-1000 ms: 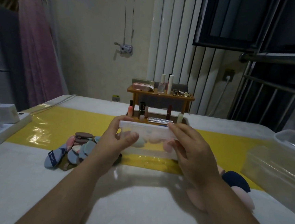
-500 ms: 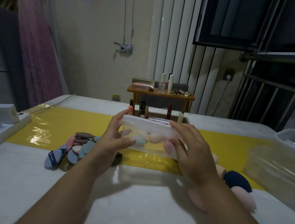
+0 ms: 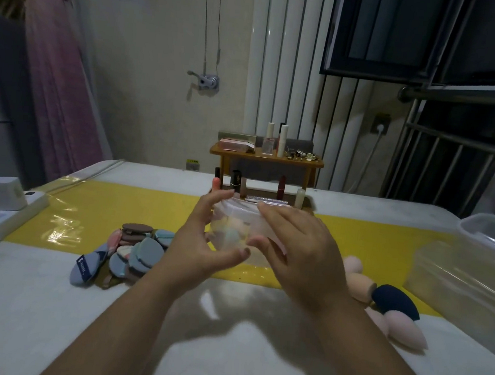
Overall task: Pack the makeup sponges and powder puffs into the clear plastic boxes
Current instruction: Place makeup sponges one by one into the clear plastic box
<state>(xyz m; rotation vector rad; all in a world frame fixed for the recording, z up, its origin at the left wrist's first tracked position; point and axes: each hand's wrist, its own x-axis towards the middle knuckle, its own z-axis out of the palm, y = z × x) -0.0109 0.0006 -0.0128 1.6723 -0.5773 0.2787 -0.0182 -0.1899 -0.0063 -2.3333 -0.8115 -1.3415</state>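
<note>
Clear plastic box (image 3: 239, 214) of pastel sponges (image 3: 232, 234) above the yellow strip (image 3: 119, 206): left hand (image 3: 202, 246) and right hand (image 3: 303, 252) curled fingers round its ends, probably closing it.

One view, from a wide-angle camera worn on the head. It faces forward and slightly down across the white table (image 3: 20, 302) toward the white ribbed radiator (image 3: 283, 71). Close range: left hand (image 3: 202, 243) and right hand (image 3: 303, 252) hold a small clear plastic box (image 3: 229, 229) mid-frame.
</note>
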